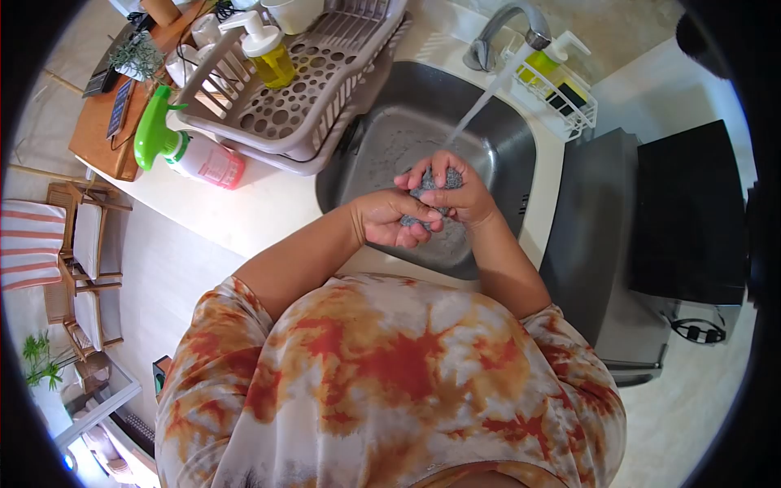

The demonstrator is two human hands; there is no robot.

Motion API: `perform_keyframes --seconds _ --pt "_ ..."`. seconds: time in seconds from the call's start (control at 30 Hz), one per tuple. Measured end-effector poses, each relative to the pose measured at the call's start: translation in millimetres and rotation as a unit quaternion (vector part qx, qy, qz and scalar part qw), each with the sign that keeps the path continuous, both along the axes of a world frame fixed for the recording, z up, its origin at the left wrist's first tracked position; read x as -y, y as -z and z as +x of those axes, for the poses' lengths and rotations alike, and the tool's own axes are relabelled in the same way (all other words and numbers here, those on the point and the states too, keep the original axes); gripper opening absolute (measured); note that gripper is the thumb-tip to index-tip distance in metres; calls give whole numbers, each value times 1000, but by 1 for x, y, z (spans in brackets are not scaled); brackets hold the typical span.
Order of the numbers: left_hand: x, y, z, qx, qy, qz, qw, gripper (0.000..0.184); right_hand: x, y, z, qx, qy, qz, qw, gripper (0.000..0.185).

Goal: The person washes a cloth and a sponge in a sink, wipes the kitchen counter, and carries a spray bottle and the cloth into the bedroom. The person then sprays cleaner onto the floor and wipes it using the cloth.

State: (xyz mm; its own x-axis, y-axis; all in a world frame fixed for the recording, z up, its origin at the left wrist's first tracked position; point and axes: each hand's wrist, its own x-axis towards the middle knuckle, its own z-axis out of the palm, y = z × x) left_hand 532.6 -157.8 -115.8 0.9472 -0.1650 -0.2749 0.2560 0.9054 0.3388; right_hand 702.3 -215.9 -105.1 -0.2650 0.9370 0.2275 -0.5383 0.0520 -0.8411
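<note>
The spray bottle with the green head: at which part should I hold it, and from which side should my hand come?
I would grip the spray bottle at its narrow neck, below the green head, coming with the left hand from the counter's front edge: the bottle slims there, and the dish rack stands close on its other side.

Got a rack [305, 134] beyond and left of the fingers [404, 238], soap bottle [275, 68] in it. Spray bottle [213, 161] left of them too, chairs [88, 236] way further left, black box [690, 215] well off right.

The scrubber [452, 178] is grey, the shirt [399, 366] orange-blotched.
</note>
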Motion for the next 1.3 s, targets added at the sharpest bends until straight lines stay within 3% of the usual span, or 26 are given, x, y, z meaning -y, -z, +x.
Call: perform_keyframes --seconds 0.03,0.1,0.17,0.23,0.3,0.33,0.4,0.53,0.57,0.6,0.63,0.7,0.73,0.8,0.87,0.97,1.03,1.1,1.13,1.17,1.2,1.27,1.3 --pt "1 -7 4 2 2 -2 1000 24 -1 -11 2 43 15 26 999 33" --pt "3 -21 10 125 35 -36 991 21 -3 -42 1 6 2 30 1000 32" --pt "-5 -33 21 139 57 -3 989 21 -4 -70 2 -32 -12 36 999 31" --pt "-9 -49 29 156 78 33 984 23 -7 -89 6 21 -13 25 999 29" --pt "-11 -67 34 10 39 206 978 22 -10 -93 4 39 8 -14 999 27" --pt "-11 -75 36 12 38 207 977 22 -11 -95 3 54 29 -56 997 27" --pt "-10 -84 40 -115 21 415 902 23 -16 -87 1 76 82 -76 991 24" --pt "-17 -11 72 -132 -71 496 855 18 -32 -48 0 107 251 -121 954 15" --pt "-19 0 78 -170 -56 673 718 20 -36 -39 1 108 254 -123 953 15" --pt "-21 5 83 -200 -40 815 543 24 -40 -31 2 78 303 -153 937 13" --pt "-23 7 86 -199 -37 813 545 24 -43 -18 4 47 350 -184 918 11" --pt "-26 11 87 -251 36 843 475 27 -48 5 12 1 358 -204 911 11" --pt "-28 15 85 -252 38 842 476 27 -50 16 15 -40 365 -235 900 11" --pt "-31 21 81 -241 112 880 394 23 -45 38 18 -77 372 -262 887 10" --pt "-23 20 73 -227 107 887 389 22 -43 56 21 -96 342 -347 868 10" --pt "-21 21 66 -186 132 899 375 22 -30 52 19 -120 308 -316 890 12" --pt "-7 13 59 -203 41 874 440 23 -15 36 26 -128 240 -264 925 19" --pt "7 16 61 -234 40 830 505 31 3 31 28 62 269 -206 939 21" --pt "3 18 56 -231 79 813 530 36 11 33 38 332 304 -57 891 21" --pt "1 22 50 -223 119 792 556 41 21 37 43 569 314 96 754 23" --pt "-2 27 47 -226 115 793 554 41 36 31 34 568 312 101 755 23" --pt "-11 36 37 -138 182 789 570 64 63 -3 14 614 190 22 766 23" --pt "-6 22 24 -141 184 787 571 64 70 -7 9 612 187 21 768 23"
